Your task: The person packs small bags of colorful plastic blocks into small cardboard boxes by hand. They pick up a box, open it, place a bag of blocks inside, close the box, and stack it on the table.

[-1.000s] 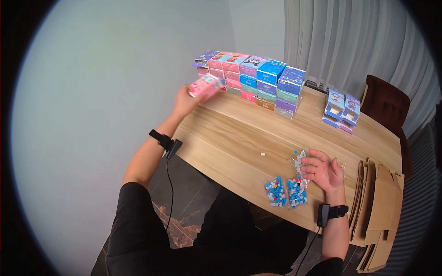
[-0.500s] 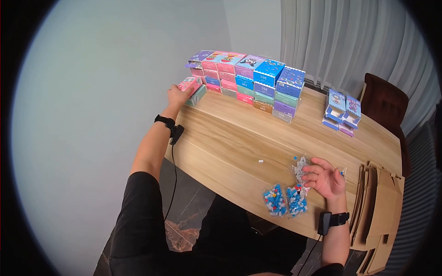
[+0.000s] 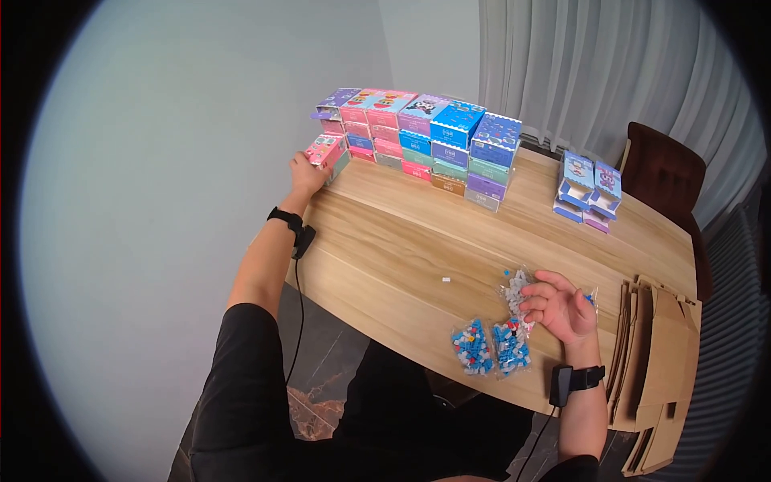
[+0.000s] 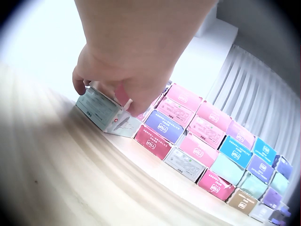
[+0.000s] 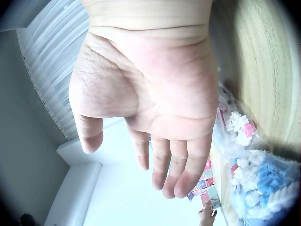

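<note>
Two hands work apart. The left hand (image 3: 307,173) grips a pink box (image 3: 324,149), squaring it against the box stack (image 3: 418,136). The right hand (image 3: 564,306) lies relaxed, palm up, on a bag of small bricks (image 3: 515,287), pinning it to the table (image 3: 393,233).

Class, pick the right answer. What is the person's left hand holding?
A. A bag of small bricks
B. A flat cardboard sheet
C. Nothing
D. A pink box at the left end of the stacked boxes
D: the left hand grips a pink box beside the stacked boxes.

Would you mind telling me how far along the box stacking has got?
Done: a wall of stacked boxes stands on the table. In hand: the left hand grips a pink box at its end. Left: three brick bags by the right hand, two open boxes.
</note>
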Tool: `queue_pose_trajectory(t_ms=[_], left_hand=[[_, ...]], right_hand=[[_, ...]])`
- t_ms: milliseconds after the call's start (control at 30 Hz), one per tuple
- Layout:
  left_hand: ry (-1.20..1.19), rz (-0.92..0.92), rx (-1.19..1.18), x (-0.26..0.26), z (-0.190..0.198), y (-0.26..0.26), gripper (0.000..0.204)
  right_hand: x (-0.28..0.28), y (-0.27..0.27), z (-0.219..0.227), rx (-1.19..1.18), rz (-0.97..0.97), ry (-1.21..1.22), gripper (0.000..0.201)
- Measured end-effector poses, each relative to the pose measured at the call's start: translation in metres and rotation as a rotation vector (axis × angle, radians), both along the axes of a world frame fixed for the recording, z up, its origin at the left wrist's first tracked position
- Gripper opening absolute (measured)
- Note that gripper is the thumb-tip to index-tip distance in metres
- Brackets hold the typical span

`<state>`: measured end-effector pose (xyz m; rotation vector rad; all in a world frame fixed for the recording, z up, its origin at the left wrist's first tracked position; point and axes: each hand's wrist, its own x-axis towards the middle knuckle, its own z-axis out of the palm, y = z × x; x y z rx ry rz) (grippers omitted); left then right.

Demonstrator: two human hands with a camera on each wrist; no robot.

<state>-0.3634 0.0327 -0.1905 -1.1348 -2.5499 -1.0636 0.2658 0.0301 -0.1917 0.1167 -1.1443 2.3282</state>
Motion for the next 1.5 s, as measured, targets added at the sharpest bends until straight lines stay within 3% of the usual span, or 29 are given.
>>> queue_pose_trajectory(t_ms=[167, 233, 300, 367, 467, 567, 667, 767, 1067, 1167, 1300, 1400, 1500], left_hand=[[0.115, -0.032, -0.03, -0.004, 0.0, -0.002, 0.087], [0.384, -0.007, -0.035, -0.013, -0.006, 0.0, 0.086], [0.502, -0.026, 0.18, -0.006, -0.006, -0.003, 0.076], [0.386, 0.008, 0.346, 0.027, 0.001, -0.008, 0.054], [-0.493, -0.315, 0.53, 0.119, 0.004, -0.016, 0.03], [-1.319, -0.583, 0.512, 0.23, 0.027, -0.034, 0.014], [-1.644, -0.755, 0.281, 0.273, 0.025, -0.017, 0.009], [-2.054, -0.935, 0.232, 0.275, 0.003, 0.018, 0.009], [-2.22, -0.981, 0.217, 0.271, -0.029, 0.029, 0.025], [-2.206, -1.008, 0.219, 0.27, -0.03, 0.028, 0.03], [-2.153, -0.986, 0.155, 0.275, -0.024, 0.027, 0.036], [-2.144, -0.967, 0.143, 0.275, -0.023, 0.025, 0.036], [-2.128, -0.991, 0.127, 0.275, -0.023, 0.024, 0.035]], right_hand=[[0.001, 0.0, 0.002, 0.006, 0.013, 0.004, 0.076], [0.003, -0.001, 0.003, -0.008, 0.006, -0.004, 0.074], [0.004, -0.001, 0.003, -0.024, 0.02, 0.006, 0.072], [0.004, -0.001, 0.004, -0.026, 0.02, 0.021, 0.07], [0.003, 0.001, 0.001, -0.036, 0.011, 0.018, 0.069], [0.003, 0.002, -0.002, -0.048, -0.002, -0.002, 0.067], [0.004, 0.002, -0.001, -0.029, -0.015, 0.007, 0.066], [0.005, 0.002, 0.0, -0.025, -0.027, 0.02, 0.066], [0.005, 0.0, 0.011, -0.025, -0.086, 0.071, 0.069], [0.007, -0.001, 0.024, -0.092, -0.332, -0.019, 0.062], [0.007, 0.025, 0.037, -0.212, -0.695, -0.43, 0.036], [0.003, 0.06, 0.04, -0.169, -0.795, -0.545, 0.035], [-0.011, 0.095, 0.041, -0.113, -0.878, -0.699, 0.057]])
